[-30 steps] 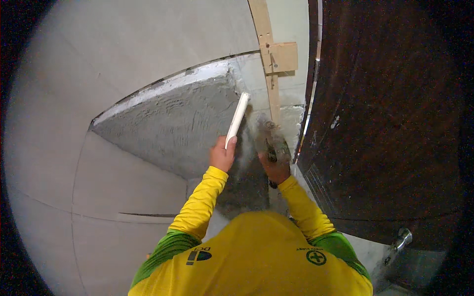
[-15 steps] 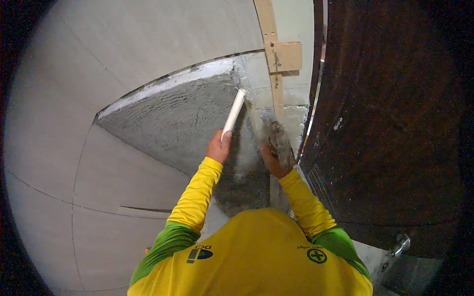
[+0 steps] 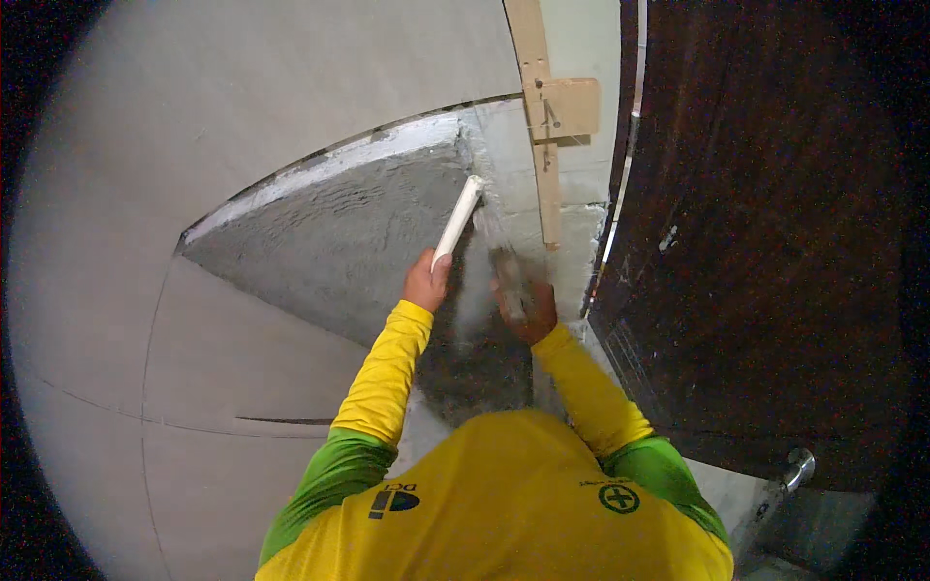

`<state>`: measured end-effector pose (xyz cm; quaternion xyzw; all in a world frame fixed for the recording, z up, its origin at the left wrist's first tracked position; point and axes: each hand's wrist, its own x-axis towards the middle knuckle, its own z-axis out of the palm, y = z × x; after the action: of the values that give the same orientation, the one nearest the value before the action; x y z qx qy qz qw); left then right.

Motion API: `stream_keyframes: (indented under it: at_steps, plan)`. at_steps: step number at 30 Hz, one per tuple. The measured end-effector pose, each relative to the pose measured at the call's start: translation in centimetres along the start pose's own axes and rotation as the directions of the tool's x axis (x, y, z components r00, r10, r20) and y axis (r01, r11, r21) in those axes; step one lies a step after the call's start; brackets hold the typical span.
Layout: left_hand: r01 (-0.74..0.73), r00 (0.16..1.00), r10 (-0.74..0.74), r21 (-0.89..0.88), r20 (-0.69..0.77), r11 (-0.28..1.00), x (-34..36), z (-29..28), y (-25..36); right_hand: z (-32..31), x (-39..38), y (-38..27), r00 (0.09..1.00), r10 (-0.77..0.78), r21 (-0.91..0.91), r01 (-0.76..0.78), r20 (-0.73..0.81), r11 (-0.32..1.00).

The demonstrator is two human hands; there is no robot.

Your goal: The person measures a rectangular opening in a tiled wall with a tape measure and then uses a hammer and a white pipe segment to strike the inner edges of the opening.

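Observation:
In the head view, my left hand (image 3: 426,284) is closed round the lower end of a white bar (image 3: 457,216), which slants up to the corner of a grey mortar patch (image 3: 320,237). My right hand (image 3: 535,312) grips what looks like a mortar-smeared trowel (image 3: 508,269), blurred by motion, just right of the bar over the patch's right edge. The trowel's blade partly hides those fingers. A whitish band (image 3: 349,150) runs along the patch's upper edge.
Large grey panels (image 3: 155,174) surround the patch on the left. A wooden batten (image 3: 531,39) with a small nailed block (image 3: 576,105) runs down the pale strip on the right. Beyond it is a dark brown door (image 3: 756,242) with a metal handle (image 3: 799,468).
Both hands have shifted a little, the left one up and leftward with the bar, the right one leftward with the trowel, which now sits closer beside the bar.

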<state>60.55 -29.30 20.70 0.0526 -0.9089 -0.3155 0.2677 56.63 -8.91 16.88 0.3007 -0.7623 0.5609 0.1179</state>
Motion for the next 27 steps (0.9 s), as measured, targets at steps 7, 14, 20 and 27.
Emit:
stream_keyframes:
  at_steps: [7, 14, 20, 27]
  plan:
    - [0.006, 0.998, -0.004, -0.043, 0.055, 0.999, 0.9, 0.3, -0.2, 3.1, 0.5, 4.0, 0.984, 0.098, 0.014, -0.097, -0.148, 0.995]
    - [-0.073, 0.997, 0.073, -0.008, -0.005, 0.997, 0.9, 0.2, -1.1, 1.1, -0.7, -0.4, 0.978, -0.179, 0.142, 0.193, -0.105, 0.971]
    - [-0.007, 0.998, 0.01, -0.049, 0.065, 0.999, 1.0, 0.4, -0.5, 1.2, 1.2, 0.3, 0.985, 0.169, -0.162, -0.162, 0.034, 0.973]
    - [-0.018, 0.999, 0.018, -0.004, 0.038, 1.0, 1.1, 0.1, -1.4, 0.3, 0.6, -2.7, 0.897, -0.343, 0.191, 0.401, -0.277, 0.896]
